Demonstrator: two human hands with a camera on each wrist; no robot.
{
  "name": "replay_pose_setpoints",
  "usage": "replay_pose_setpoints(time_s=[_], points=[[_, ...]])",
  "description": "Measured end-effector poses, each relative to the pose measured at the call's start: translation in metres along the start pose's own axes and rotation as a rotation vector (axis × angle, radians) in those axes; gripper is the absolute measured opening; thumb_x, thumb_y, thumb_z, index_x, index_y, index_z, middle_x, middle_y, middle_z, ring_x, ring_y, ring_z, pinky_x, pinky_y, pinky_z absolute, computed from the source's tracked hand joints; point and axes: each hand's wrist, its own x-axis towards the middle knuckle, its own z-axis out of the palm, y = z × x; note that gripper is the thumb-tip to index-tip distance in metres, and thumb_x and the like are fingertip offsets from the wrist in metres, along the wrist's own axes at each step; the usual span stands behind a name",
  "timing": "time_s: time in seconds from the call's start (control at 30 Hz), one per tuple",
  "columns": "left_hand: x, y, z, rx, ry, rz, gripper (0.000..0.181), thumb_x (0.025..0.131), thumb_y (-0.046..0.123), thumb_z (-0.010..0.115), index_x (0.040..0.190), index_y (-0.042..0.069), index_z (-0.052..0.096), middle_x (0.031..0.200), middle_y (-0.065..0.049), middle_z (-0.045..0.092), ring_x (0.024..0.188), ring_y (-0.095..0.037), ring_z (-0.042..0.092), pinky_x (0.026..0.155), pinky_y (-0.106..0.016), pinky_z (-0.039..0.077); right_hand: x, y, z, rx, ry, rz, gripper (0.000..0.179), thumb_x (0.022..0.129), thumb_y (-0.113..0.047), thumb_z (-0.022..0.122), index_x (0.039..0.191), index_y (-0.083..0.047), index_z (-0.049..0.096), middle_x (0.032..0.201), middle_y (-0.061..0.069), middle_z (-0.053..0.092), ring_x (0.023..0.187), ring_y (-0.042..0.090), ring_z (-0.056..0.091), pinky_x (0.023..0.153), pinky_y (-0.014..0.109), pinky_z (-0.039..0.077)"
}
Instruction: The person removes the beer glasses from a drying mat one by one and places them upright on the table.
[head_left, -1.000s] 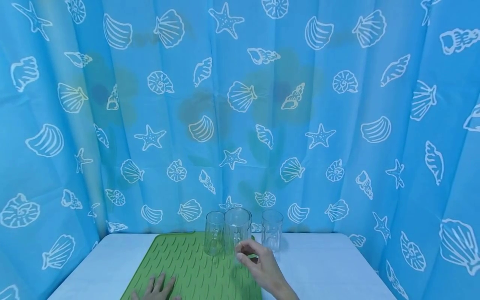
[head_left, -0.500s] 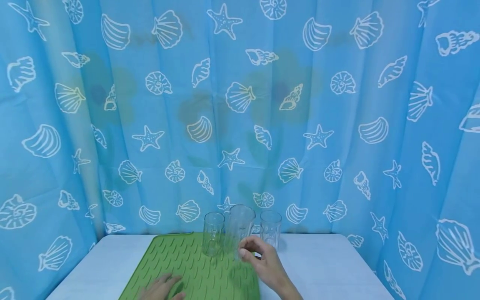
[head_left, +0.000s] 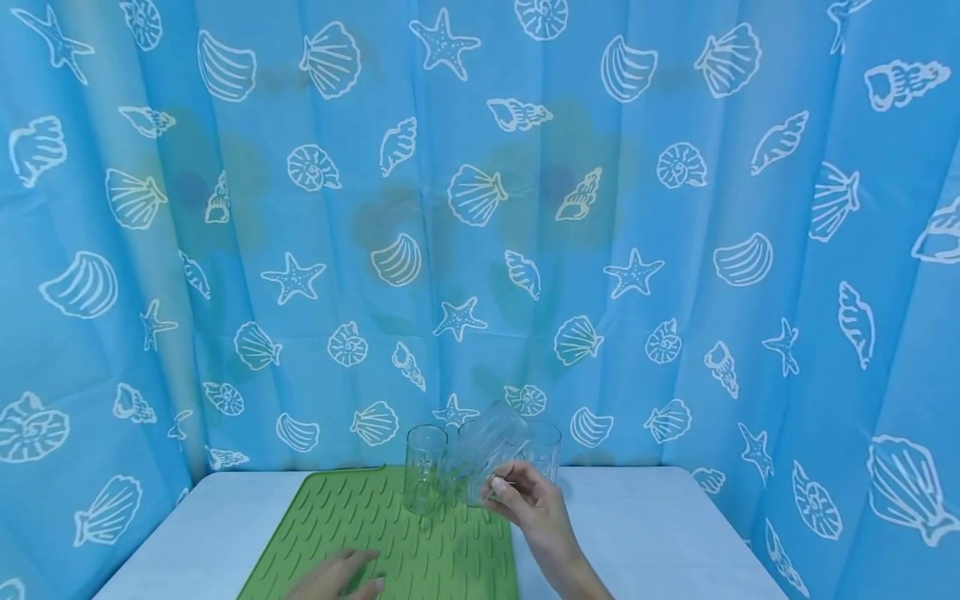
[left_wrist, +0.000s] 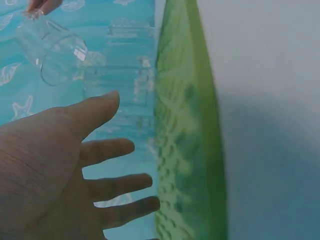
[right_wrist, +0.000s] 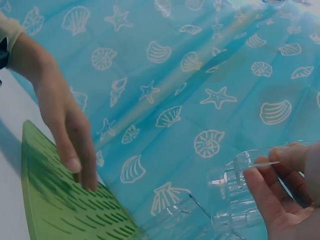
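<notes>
My right hand (head_left: 532, 504) pinches a clear glass tumbler (left_wrist: 52, 50) between thumb and fingers, tilted and raised among the other glasses. In the left wrist view its round rim lies at the end away from those fingers. My left hand (left_wrist: 55, 160) hovers over the green ribbed mat (head_left: 330, 517), fingers straight and apart, holding nothing. One glass (head_left: 425, 471) stands upright on the mat, left of the tilted one. Another glass (head_left: 551, 446) stands behind my right hand, partly covered by it.
The mat lies on a table with a white cloth (head_left: 645, 533). A blue curtain with white shells (head_left: 480, 250) hangs behind the table and along both sides. The standing glasses are close around the held one.
The tumbler in my right hand has gone from upright to tilted and risen a little. My left hand has lifted off the mat and shifted right.
</notes>
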Motion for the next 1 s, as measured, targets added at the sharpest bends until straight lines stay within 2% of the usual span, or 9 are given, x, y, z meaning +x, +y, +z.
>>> replay_pose_setpoints(time_s=[0.1,0.2,0.33,0.5,0.7,0.83,1.0], points=[[0.000,0.011,-0.005,-0.027,0.040,0.059,0.060,0.096,0.052,0.055,0.132,0.004,0.059,0.128,-0.025,0.060,0.117,-0.049,0.056,0.089,-0.071,0.047,0.001,0.002,0.000,0.048,0.005,0.004,0.031,0.095,-0.022,0.065,0.114,0.000,0.052,0.105,0.006,0.065,0.099,0.016,0.068,0.096,0.039,0.058],[-0.004,0.030,-0.009,-0.060,0.135,0.117,0.062,0.094,0.053,0.058,0.133,0.005,0.059,0.132,-0.026,0.058,0.121,-0.052,0.052,0.093,-0.073,0.044,0.001,0.003,-0.001,0.095,0.008,0.016,0.029,0.096,-0.021,0.063,0.115,-0.002,0.051,0.106,0.004,0.064,0.099,0.015,0.067,0.099,0.040,0.056],[-0.005,0.053,-0.015,-0.048,0.231,0.178,0.065,0.094,0.057,0.055,0.136,0.008,0.056,0.137,-0.021,0.056,0.125,-0.048,0.051,0.097,-0.070,0.044,0.001,0.003,0.000,0.151,0.016,0.031,0.026,0.098,-0.021,0.062,0.115,-0.005,0.052,0.106,0.002,0.064,0.101,0.015,0.066,0.102,0.040,0.054],[0.005,0.070,-0.018,-0.045,0.373,0.225,0.065,0.094,0.059,0.053,0.137,0.010,0.056,0.136,-0.015,0.058,0.125,-0.040,0.055,0.099,-0.064,0.048,0.001,0.001,0.001,0.260,0.042,0.048,0.024,0.098,-0.020,0.061,0.116,-0.007,0.052,0.105,0.002,0.064,0.102,0.015,0.065,0.105,0.038,0.052],[0.015,0.089,-0.019,-0.072,0.532,0.250,0.062,0.095,0.056,0.055,0.142,0.016,0.051,0.137,-0.010,0.058,0.124,-0.033,0.057,0.098,-0.057,0.051,0.000,-0.001,0.002,0.354,0.054,0.062,0.028,0.098,-0.021,0.061,0.121,-0.009,0.050,0.107,0.001,0.063,0.105,0.014,0.064,0.107,0.034,0.050],[0.023,0.099,-0.019,-0.170,0.581,0.280,0.061,0.094,0.051,0.059,0.146,0.021,0.047,0.138,-0.009,0.057,0.121,-0.031,0.058,0.092,-0.049,0.056,-0.001,-0.002,0.002,0.391,0.070,0.054,0.024,0.098,-0.018,0.060,0.119,-0.011,0.052,0.106,0.001,0.064,0.107,0.015,0.065,0.106,0.032,0.050],[0.034,0.110,-0.020,-0.342,0.568,0.302,0.063,0.095,0.048,0.061,0.148,0.021,0.042,0.145,-0.012,0.051,0.125,-0.034,0.056,0.092,-0.044,0.058,-0.002,-0.003,0.002,0.409,0.075,0.061,0.022,0.099,-0.018,0.059,0.118,-0.012,0.052,0.105,0.000,0.065,0.113,0.018,0.064,0.107,0.030,0.049]])
